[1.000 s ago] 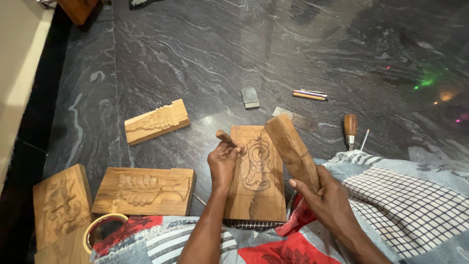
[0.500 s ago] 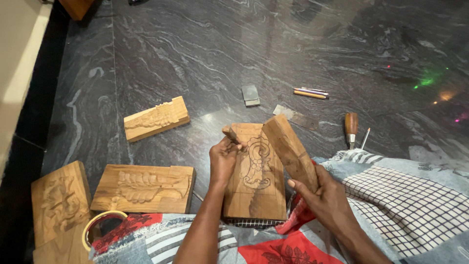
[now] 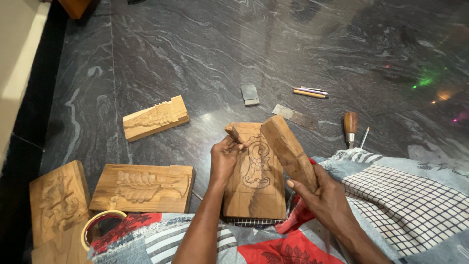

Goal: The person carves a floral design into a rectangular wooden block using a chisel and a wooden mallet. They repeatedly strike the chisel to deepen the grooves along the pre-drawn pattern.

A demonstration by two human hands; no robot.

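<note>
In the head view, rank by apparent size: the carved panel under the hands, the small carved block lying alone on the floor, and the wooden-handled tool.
1. Carved panel, largest, though nearest the camera.
2. Small carved block.
3. Wooden-handled tool, clearly smallest.

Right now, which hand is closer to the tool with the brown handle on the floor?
Right. The right hand grips a wooden mallet just below-left of the brown-handled tool; the left hand sits farther left, across the carved board.

My carved wooden panel [image 3: 255,171] lies flat, propped on my lap's cloth edge, scrollwork facing up. A wooden mallet block [image 3: 289,151] tilts above its right side; a chisel handle [image 3: 233,132] pokes up at its top left.
</note>
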